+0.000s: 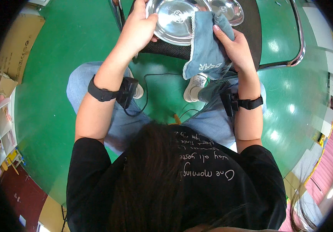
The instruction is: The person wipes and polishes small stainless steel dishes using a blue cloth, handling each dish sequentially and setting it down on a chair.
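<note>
My left hand (142,22) grips the left rim of a shiny steel bowl (174,21), thumb over the edge. The bowl is tilted so its inside faces me, above the front of a black mesh chair seat (166,50). In my right hand (234,46) is a blue-grey cloth (205,46) with a pale lace edge, pinched under the thumb. The cloth overlaps the bowl's right side and hangs down toward my knee. A second steel bowl (230,11) stands on the seat behind the cloth, partly hidden by it.
A chrome chair frame (296,62) curves round at the right. Black cables (147,85) run between my legs above the green floor (50,116). At the far left are a cardboard box (19,42) and a white shelf (4,123) with small items. Each forearm wears a strapped black device.
</note>
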The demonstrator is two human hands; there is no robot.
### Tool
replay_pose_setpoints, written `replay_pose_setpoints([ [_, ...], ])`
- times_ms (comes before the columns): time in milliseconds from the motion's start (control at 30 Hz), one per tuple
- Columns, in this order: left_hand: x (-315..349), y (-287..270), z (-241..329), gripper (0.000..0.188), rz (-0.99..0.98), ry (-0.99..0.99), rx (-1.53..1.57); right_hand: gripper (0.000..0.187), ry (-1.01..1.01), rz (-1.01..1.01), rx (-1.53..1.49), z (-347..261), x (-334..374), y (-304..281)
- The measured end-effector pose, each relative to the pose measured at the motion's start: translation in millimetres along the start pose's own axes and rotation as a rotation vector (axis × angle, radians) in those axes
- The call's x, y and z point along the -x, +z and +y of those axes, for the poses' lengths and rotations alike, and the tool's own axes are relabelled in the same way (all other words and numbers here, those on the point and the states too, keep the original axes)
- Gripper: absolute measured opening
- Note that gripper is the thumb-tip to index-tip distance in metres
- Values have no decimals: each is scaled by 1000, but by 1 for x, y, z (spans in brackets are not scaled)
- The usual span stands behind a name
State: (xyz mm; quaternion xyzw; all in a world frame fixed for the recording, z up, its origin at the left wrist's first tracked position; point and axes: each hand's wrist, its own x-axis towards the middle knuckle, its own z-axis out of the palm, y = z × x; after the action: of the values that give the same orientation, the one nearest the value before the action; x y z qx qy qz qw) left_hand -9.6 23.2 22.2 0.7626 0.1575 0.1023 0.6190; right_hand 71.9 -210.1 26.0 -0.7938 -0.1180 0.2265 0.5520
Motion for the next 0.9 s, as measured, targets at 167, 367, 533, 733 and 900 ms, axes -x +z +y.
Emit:
replay_pose_setpoints([
  [167,-2,6,-13,33,49,208,-80,46,48,-40,9,-10,6,1],
  [367,-5,6,-20,33,48,268,-94,44,82,-78,-85,-6,9,10],
  [533,-3,15,-25,40,-11,263,-14,36,91,-46,-260,5,5,11],
  [733,-1,11,-18,49,-216,66,87,35,159,190,-415,7,-6,4],
  [900,-4,4,-19,40,-89,210,-283,38,189,479,-677,27,-27,-4],
])
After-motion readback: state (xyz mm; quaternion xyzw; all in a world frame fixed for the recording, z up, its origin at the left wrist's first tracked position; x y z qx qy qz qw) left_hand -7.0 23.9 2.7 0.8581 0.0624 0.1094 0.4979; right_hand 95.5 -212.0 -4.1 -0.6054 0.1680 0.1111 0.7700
